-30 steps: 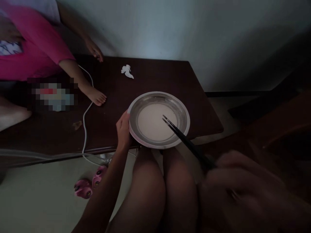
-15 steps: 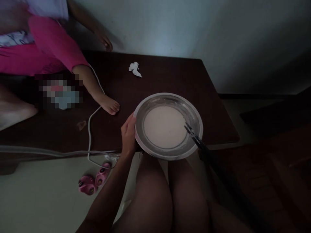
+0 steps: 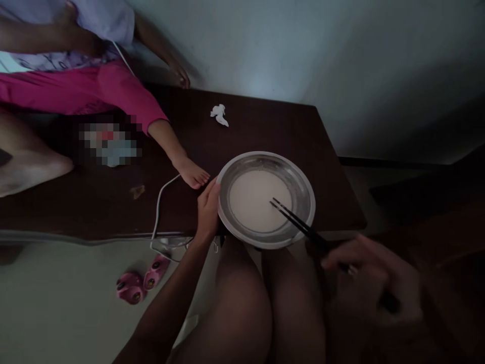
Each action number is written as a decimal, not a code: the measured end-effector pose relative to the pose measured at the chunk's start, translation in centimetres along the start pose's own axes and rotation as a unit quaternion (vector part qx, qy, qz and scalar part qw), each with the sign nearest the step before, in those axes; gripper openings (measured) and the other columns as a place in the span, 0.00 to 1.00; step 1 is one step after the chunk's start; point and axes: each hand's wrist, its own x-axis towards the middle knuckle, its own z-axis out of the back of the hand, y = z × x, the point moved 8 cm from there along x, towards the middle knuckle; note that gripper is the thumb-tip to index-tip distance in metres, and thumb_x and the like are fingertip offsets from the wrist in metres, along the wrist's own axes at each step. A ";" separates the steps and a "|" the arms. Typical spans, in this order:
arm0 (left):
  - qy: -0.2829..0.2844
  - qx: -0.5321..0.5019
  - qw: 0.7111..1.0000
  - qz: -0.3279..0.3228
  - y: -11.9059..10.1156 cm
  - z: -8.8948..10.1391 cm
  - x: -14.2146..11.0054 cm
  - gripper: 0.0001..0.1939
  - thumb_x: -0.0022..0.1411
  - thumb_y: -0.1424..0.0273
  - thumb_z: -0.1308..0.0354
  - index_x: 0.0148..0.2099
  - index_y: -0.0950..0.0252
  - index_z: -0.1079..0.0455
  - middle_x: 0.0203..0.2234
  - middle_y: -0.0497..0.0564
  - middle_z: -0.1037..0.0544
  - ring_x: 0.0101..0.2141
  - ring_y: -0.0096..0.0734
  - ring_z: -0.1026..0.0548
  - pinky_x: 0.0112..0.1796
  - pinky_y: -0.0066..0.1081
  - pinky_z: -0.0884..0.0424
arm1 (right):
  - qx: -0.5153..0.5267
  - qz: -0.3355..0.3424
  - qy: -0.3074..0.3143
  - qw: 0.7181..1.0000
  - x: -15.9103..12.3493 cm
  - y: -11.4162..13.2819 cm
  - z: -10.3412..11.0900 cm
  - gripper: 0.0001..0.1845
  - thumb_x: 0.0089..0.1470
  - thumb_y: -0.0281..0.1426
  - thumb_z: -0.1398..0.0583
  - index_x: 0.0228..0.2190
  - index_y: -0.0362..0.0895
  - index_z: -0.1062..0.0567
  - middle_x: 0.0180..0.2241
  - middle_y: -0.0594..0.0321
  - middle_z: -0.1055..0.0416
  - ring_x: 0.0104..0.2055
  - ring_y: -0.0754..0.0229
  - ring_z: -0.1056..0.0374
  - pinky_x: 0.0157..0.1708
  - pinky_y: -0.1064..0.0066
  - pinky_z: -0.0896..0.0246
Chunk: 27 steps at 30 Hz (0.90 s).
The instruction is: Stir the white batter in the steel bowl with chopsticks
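A round metal bowl holds a pale, milky liquid. It rests at the bench's front edge, above my knees. My left hand grips the bowl's left rim, thumb at the top edge and the other fingers hidden beneath. On the right, my right hand is blurred but closed around a pair of dark chopsticks. The chopstick tips lie over the right half of the liquid, slightly apart from each other; whether they dip in I cannot tell.
A crumpled white tissue lies behind the bowl on the dark wooden bench. Another person's bare foot is just left of my left hand. A white cable hangs over the front edge. Pink shoes stand on the floor.
My right hand has come into view at the right. The chopstick tips have moved left, further over the liquid. The other person has shifted upright and a hand now shows at the chest.
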 end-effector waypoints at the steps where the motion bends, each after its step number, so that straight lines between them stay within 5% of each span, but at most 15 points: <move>1: 0.002 -0.001 1.000 -0.003 0.0 0.0 0.1 0.19 0.56 0.57 0.41 0.42 0.66 0.20 0.42 0.53 0.17 0.53 0.47 0.26 0.56 0.42 0.32 | 0.011 0.010 -0.025 1.000 0.4 0.9 -0.1 0.16 0.60 0.42 0.44 0.38 0.48 0.20 0.16 0.67 0.30 0.18 0.62 0.33 0.21 0.68 0.36; 4: -0.002 -0.001 1.000 -0.011 0.3 0.1 0.3 0.18 0.55 0.57 0.40 0.40 0.64 0.20 0.43 0.53 0.17 0.54 0.47 0.26 0.57 0.42 0.33 | 0.086 0.045 -0.086 0.992 1.9 3.4 -1.0 0.17 0.62 0.39 0.45 0.30 0.46 0.21 0.13 0.70 0.33 0.14 0.68 0.40 0.15 0.76 0.46; 7: 0.000 -0.009 1.000 -0.011 0.7 0.1 0.4 0.18 0.55 0.56 0.39 0.40 0.64 0.20 0.45 0.53 0.18 0.54 0.46 0.26 0.59 0.42 0.35 | 0.091 0.002 -0.016 0.996 3.4 3.7 -3.6 0.17 0.60 0.41 0.43 0.28 0.44 0.21 0.19 0.66 0.26 0.19 0.68 0.33 0.17 0.77 0.41; 12: 0.019 -0.009 1.000 -0.014 0.6 -0.3 0.2 0.19 0.56 0.57 0.40 0.43 0.66 0.21 0.45 0.55 0.18 0.50 0.45 0.24 0.55 0.41 0.32 | 0.115 -0.025 -0.100 0.988 3.3 3.3 -1.8 0.21 0.63 0.40 0.46 0.24 0.44 0.24 0.14 0.70 0.34 0.18 0.69 0.37 0.17 0.78 0.47; 16: 0.022 -0.006 1.000 -0.007 0.3 -0.4 0.1 0.19 0.57 0.59 0.41 0.43 0.66 0.22 0.43 0.55 0.18 0.49 0.44 0.24 0.53 0.39 0.31 | 0.128 -0.044 0.016 0.991 3.4 3.1 -3.9 0.20 0.60 0.43 0.43 0.24 0.44 0.24 0.21 0.66 0.26 0.21 0.69 0.36 0.20 0.76 0.42; 21: 0.035 0.000 0.999 -0.027 -0.2 -0.8 0.2 0.19 0.56 0.57 0.41 0.42 0.65 0.22 0.39 0.54 0.17 0.45 0.42 0.23 0.48 0.34 0.29 | 0.110 -0.043 -0.108 0.987 3.4 2.9 -1.7 0.23 0.62 0.45 0.46 0.23 0.44 0.27 0.16 0.69 0.34 0.19 0.69 0.38 0.18 0.76 0.46; 27: 0.038 0.006 0.999 -0.024 -0.2 -0.9 0.3 0.19 0.55 0.57 0.42 0.43 0.66 0.22 0.39 0.54 0.17 0.44 0.40 0.23 0.47 0.32 0.29 | 0.119 -0.055 0.009 0.991 3.3 2.9 -3.5 0.22 0.60 0.46 0.44 0.24 0.44 0.25 0.23 0.65 0.26 0.23 0.68 0.35 0.22 0.76 0.40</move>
